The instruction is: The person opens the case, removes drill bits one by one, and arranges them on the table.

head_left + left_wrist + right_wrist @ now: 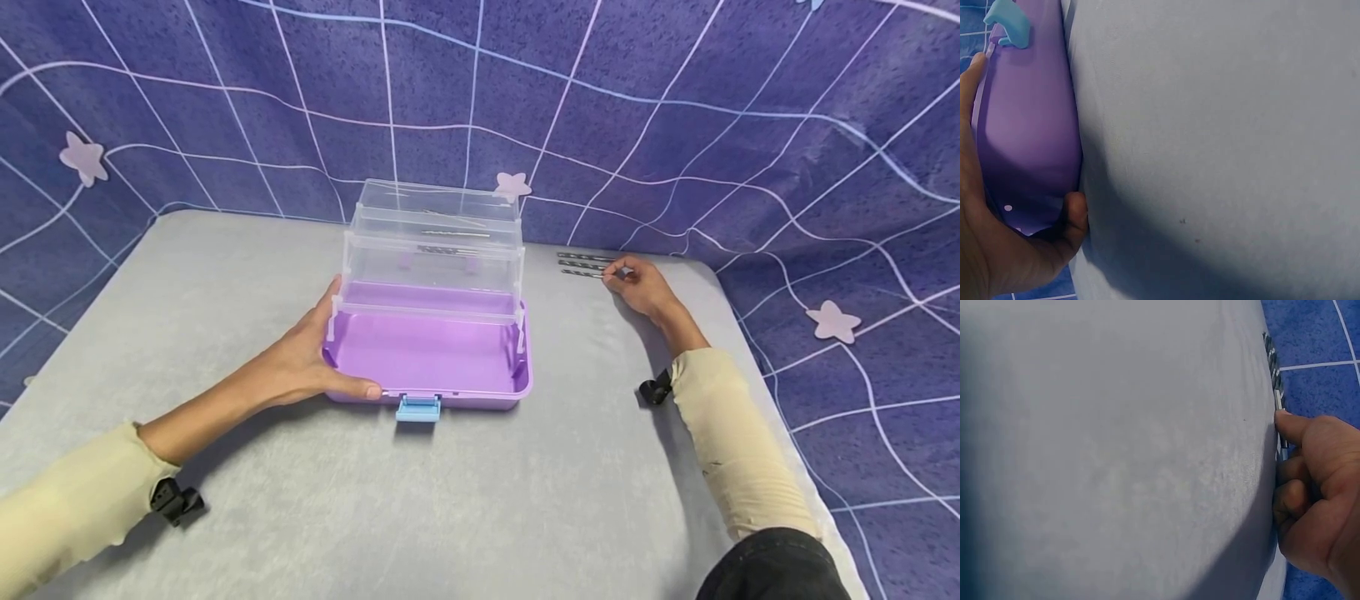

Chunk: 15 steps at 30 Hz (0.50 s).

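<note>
A purple storage box (427, 354) stands unfolded on the table, its clear stepped trays (431, 271) raised at the back. My left hand (300, 358) grips the box's left front corner, thumb along the front rim and fingers down the left side. In the left wrist view, a fingertip (1075, 209) curls against the box's end wall. Several drill bits (450, 250) lie in the trays. Right of the box, three more lie side by side near the table's back edge. My right hand (640, 287) pinches the shank end of the nearest drill bit (576, 272), thumb and forefinger together.
A light blue latch (418, 408) hangs open at the front of the box. The grey tabletop (480, 508) stretches toward me. Behind and beside it hangs a blue cloth (420, 83) with a line grid and stars.
</note>
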Each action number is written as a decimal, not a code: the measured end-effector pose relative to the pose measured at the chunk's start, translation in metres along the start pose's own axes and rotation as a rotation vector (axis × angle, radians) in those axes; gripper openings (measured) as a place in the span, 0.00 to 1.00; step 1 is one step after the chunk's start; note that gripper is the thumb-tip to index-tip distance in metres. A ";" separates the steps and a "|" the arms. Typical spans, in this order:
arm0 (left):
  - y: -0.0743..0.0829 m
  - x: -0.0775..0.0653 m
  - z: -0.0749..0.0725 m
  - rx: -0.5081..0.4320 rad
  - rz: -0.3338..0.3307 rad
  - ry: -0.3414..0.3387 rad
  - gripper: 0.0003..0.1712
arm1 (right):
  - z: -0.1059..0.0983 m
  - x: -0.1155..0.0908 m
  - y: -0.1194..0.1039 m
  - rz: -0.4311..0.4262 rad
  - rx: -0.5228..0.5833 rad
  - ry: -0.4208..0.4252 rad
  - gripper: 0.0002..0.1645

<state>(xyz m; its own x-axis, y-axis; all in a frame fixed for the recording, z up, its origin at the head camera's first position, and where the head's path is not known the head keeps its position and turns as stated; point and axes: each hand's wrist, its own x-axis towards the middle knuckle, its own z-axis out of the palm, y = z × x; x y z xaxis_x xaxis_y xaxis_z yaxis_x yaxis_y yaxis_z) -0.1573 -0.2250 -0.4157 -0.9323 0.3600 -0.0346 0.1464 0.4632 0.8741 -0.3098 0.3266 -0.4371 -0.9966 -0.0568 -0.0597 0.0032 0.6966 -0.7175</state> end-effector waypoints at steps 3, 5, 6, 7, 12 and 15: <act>0.000 0.000 0.000 0.006 -0.005 -0.003 0.99 | -0.001 -0.001 0.001 -0.003 -0.003 0.004 0.20; 0.000 -0.001 0.000 0.014 -0.009 -0.004 1.00 | -0.001 -0.002 0.002 0.004 -0.003 0.007 0.21; 0.000 -0.001 0.000 0.019 -0.008 -0.004 1.00 | -0.001 -0.003 0.002 0.005 -0.003 0.012 0.21; 0.000 -0.001 0.000 0.027 -0.009 -0.002 1.00 | -0.001 -0.003 0.002 0.005 0.002 0.016 0.21; 0.000 -0.001 0.000 0.022 0.004 0.004 0.99 | -0.003 -0.003 0.001 -0.010 0.007 0.037 0.21; 0.001 0.000 -0.001 0.018 0.006 0.001 0.99 | -0.004 -0.002 -0.003 -0.020 -0.010 0.060 0.19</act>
<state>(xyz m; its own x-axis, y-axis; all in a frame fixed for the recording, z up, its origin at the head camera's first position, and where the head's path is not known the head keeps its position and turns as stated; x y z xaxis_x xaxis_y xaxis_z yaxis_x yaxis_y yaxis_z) -0.1569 -0.2253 -0.4149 -0.9317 0.3620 -0.0287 0.1580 0.4754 0.8655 -0.3079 0.3277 -0.4324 -0.9996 -0.0286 -0.0033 -0.0177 0.7029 -0.7110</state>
